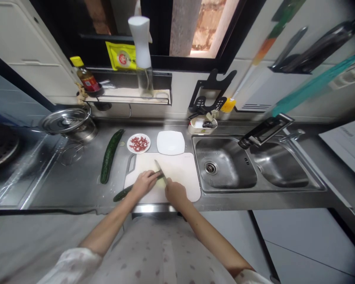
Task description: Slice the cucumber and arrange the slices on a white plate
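Observation:
On a white cutting board, my left hand presses down on a dark green cucumber, its fingers wrapped over it near the cut end. The cucumber lies slanted, with its far end past the board's lower left edge. My right hand is closed round the handle of a knife, whose blade crosses the cucumber just right of my left fingers. Pale green bits lie by the blade, too small to make out. A second, whole cucumber rests on the steel counter left of the board.
Behind the board stand a plate of chopped red pieces and a white square plate. To the right is a double sink; a lidded steel pot stands at the left. A shelf holds bottles.

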`<state>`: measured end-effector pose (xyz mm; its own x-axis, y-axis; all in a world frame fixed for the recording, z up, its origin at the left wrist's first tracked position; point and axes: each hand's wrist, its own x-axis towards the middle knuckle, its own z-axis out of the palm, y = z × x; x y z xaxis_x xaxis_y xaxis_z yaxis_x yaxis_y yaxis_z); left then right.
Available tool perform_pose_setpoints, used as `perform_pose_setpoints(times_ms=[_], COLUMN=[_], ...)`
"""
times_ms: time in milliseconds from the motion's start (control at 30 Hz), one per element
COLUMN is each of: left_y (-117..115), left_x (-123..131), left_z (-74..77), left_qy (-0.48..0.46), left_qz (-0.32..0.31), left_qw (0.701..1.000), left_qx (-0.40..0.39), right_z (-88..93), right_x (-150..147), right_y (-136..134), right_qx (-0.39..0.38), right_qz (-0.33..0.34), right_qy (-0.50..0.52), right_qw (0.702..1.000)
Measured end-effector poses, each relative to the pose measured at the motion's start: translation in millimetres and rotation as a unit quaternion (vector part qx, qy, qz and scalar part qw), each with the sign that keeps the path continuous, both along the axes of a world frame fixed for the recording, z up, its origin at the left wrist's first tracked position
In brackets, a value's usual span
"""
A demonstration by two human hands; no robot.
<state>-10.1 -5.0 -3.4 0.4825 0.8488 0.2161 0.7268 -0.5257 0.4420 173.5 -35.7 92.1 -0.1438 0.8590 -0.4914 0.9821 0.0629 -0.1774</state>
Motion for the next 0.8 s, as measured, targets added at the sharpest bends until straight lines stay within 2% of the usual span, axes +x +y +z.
perform_pose_setpoints(times_ms=[500,800], left_y=[0,3], left_x=[0,0], left_z=[-6.4,-2.7], left_qy=[-0.011,-0.021], left_qz=[-0.001,-0.004], left_qw=[1.0,1.0], left_qx=[0.0,-0.008], right_z=[8.0,10.2], right_x=[10,8], right_y=[-18,-11], right_qx=[-0.057,-0.057], right_qz=[-0.011,-0.013], right_qy=[-0.006,-0.003], right_qw=[0.998,0.998])
